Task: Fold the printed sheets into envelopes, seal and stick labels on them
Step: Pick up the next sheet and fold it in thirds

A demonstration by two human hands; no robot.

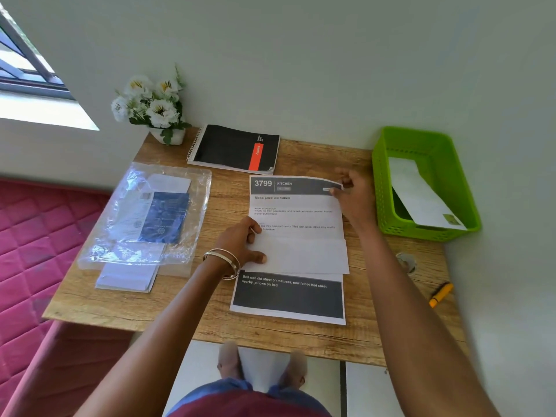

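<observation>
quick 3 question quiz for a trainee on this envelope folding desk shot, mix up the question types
1. True or false: the green basket already holds an envelope.
2. Which hand pinches the top right corner of the printed sheet? A) left hand B) right hand
3. Fill in: the orange marker lies near the table's ____ edge.

Key: 1 true; 2 B; 3 right
</observation>
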